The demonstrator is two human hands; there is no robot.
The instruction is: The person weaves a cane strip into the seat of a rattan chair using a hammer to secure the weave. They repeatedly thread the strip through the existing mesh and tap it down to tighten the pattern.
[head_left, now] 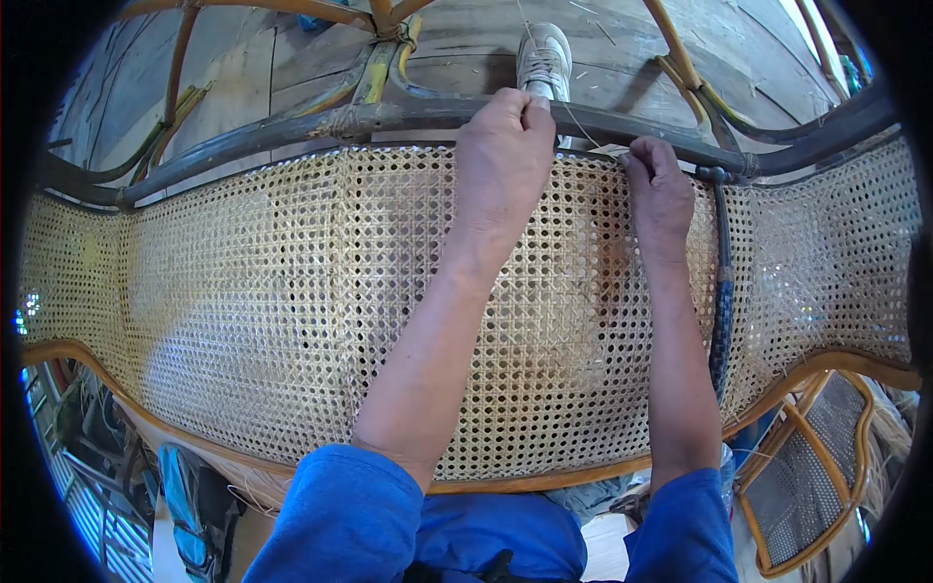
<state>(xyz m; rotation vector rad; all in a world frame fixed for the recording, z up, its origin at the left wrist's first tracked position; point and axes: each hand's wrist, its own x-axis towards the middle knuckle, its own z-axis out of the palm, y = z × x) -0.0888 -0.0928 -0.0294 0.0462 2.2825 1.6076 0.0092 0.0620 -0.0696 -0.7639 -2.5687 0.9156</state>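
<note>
A wide panel of woven cane mesh [554, 321] stretches across the view, its far edge running along a dark rail [418, 118]. My left hand [505, 155] is closed in a fist above that rail, gripping a thin cane strand [581, 126]. From the fist the strand slants down toward the panel's edge beside my right hand [663, 189]. There the right thumb and fingers are pinched together at the rim; what lies between them is too small to make out. Both forearms reach over the mesh.
Curved rattan poles [675, 49] rise beyond the rail, above a plank floor [466, 58] with scraps. A shoe [544, 60] is just past the left hand. A dark wrapped bar [723, 301] crosses the mesh on the right. Another cane-mesh piece [802, 486] stands lower right.
</note>
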